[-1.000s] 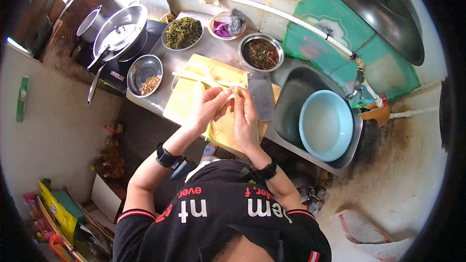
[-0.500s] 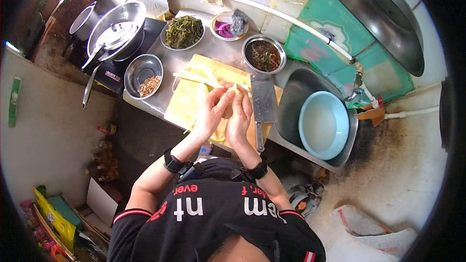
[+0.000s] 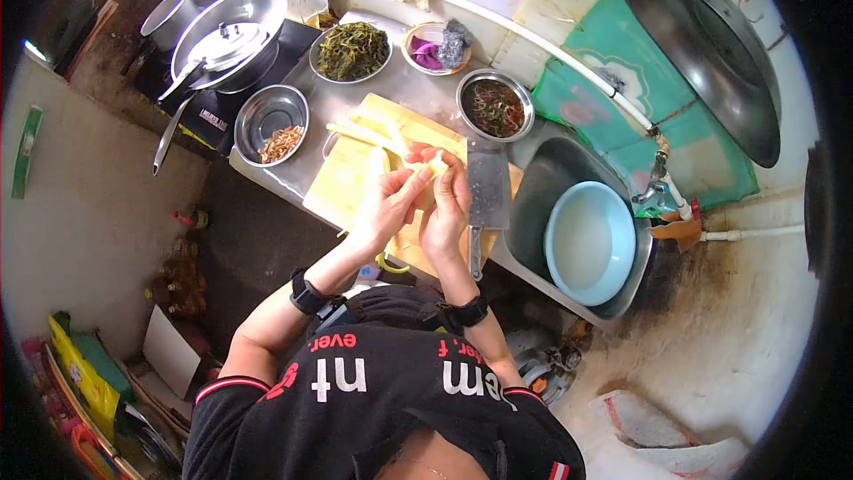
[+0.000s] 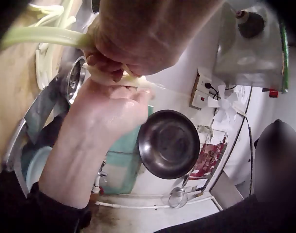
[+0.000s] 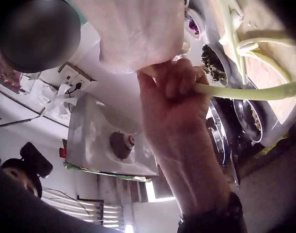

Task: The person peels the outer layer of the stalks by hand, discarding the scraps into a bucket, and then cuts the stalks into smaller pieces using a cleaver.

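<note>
In the head view both hands meet above the wooden cutting board point(image 3: 330, 185). My left hand point(image 3: 388, 206) curls round a long, pale green celery-like stalk point(image 4: 46, 36), whose free length trails out past the hand over the board. At the stalk's end my right hand point(image 3: 446, 213) pinches a pale piece between thumb and fingers, pressed up against the left fingertips. In the right wrist view the back of the right hand hides its own fingertips. More pale stalks point(image 3: 360, 133) lie on the board, beside a cleaver point(image 3: 488, 191) at its right edge.
A sink point(image 3: 533, 169) holding a blue basin point(image 3: 553, 253) of cloudy water is on the right. Behind the board stand bowls of dark greens point(image 3: 351, 52), purple pieces point(image 3: 426, 55) and soaking strips point(image 3: 496, 109). At left are a metal bowl point(image 3: 258, 111) and a pan point(image 3: 271, 9).
Both hands stay together on the stalk while their fingers and wrists turn. The cleaver's handle, hidden behind the right arm a second ago, now shows. The head view has shifted slightly.
</note>
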The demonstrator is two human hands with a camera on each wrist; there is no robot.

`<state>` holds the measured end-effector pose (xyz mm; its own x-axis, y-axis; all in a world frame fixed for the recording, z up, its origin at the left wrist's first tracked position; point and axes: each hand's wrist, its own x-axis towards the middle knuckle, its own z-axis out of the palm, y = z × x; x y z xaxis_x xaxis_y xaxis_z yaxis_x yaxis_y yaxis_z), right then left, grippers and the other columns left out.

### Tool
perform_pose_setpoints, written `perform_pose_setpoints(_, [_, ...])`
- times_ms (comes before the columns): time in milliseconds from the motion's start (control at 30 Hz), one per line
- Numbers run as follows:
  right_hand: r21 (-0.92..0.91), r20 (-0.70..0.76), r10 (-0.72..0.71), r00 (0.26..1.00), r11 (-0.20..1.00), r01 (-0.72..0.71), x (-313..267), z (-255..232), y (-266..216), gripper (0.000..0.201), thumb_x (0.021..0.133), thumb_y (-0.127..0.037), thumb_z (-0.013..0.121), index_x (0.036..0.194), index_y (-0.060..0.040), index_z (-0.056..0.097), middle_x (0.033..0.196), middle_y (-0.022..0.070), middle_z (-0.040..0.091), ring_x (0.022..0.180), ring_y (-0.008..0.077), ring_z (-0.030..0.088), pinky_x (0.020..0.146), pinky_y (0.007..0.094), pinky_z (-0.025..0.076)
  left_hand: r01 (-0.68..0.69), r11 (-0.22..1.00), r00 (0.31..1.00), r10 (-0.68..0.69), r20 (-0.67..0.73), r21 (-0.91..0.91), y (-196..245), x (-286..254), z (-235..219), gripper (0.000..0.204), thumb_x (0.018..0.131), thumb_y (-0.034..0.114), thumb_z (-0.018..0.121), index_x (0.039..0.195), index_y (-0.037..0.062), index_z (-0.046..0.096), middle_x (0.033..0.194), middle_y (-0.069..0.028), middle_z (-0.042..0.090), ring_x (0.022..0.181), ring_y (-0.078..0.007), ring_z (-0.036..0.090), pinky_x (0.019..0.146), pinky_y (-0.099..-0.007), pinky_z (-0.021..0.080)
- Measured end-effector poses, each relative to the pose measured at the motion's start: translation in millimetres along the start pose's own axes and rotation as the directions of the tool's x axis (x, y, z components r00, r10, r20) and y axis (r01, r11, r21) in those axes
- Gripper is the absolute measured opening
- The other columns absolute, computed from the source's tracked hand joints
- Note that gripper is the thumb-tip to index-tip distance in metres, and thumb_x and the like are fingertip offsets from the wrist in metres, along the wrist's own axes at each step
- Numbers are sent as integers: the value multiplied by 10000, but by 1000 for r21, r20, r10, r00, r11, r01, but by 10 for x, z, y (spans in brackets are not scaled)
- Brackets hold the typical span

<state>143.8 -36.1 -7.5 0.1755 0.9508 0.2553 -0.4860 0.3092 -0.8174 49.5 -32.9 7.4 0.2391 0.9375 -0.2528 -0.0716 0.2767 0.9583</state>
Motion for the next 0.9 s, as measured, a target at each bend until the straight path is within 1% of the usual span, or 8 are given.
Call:
perform_pose_setpoints(133, [-141, -10, -20, 1000, 990, 18, -7, 66, -50, 284, 934, -272, 499, 1054, -15, 488, 1060, 114, 568, 976, 161, 516, 905, 310, 394, 14, 996, 998, -8, 66, -86, -2, 7, -13, 333, 946, 352, 475, 829, 62, 590, 592, 45, 492, 443, -26, 396, 397, -169, 313])
perform_pose_setpoints(267, [-121, -160, 140, 977, 980, -161, 61, 90, -106, 226, 925, -253, 522, 948, -33, 476, 929, 68, 586, 782, 89, 524, 701, 219, 434, -53, 995, 995, 60, 78, -82, 120, 14, 91, 308, 948, 311, 481, 838, 42, 583, 626, 33, 512, 489, -32, 438, 439, -171, 364])
perform_pose_setpoints(367, [-69, -170, 207, 964, 973, -221, 90, 69, -83, 241, 959, -283, 453, 878, -57, 464, 846, 64, 581, 682, 80, 503, 633, 226, 431, -182, 977, 983, 184, -5, 108, -73, 54, 73, 250, 939, 226, 506, 786, 37, 562, 630, 36, 502, 550, -27, 436, 476, -183, 360])
perform_pose_setpoints(500, [10, -166, 274, 947, 961, -276, 92, 74, -145, 270, 967, -314, 425, 859, -68, 457, 829, 71, 581, 682, 95, 504, 641, 232, 435, -230, 956, 972, 235, -10, 180, -160, 49, 80, 249, 934, 223, 516, 771, 39, 557, 628, 36, 497, 541, -30, 426, 466, -188, 346])
perform_pose_setpoints(600, [72, -183, 150, 972, 988, -139, 125, 87, -110, 287, 969, -328, 404, 833, -79, 439, 817, 83, 578, 678, 113, 496, 631, 243, 425, -229, 943, 969, 245, -40, 241, -117, 3, 114, 244, 906, 194, 554, 791, -20, 574, 601, -21, 522, 555, -75, 472, 494, -248, 392])
perform_pose_setpoints(700, [127, -168, 228, 959, 970, -208, 131, 16, -85, 281, 967, -321, 408, 809, -89, 424, 766, 71, 538, 678, 125, 478, 623, 250, 404, -180, 961, 978, 198, -71, 209, -200, 7, 78, 248, 902, 199, 562, 781, -16, 579, 585, -27, 516, 527, -72, 459, 478, -245, 377])
perform_pose_setpoints(767, [204, -57, 167, 984, 967, -152, 148, -68, -29, 261, 945, -327, 460, 839, -89, 443, 775, 51, 510, 726, 138, 461, 661, 262, 392, -164, 958, 982, 181, -52, 237, -251, 9, 50, 288, 924, 253, 532, 736, 36, 557, 564, 30, 483, 480, -44, 410, 432, -197, 332])
perform_pose_setpoints(900, [313, -38, 162, 986, 939, -143, 249, -131, -110, 269, 933, -336, 481, 832, -93, 428, 720, 17, 402, 691, 138, 401, 664, 284, 363, -95, 928, 994, 107, -13, 359, -191, -85, -57, 296, 929, 272, 524, 763, 32, 572, 542, 29, 476, 450, -50, 405, 430, -200, 337])
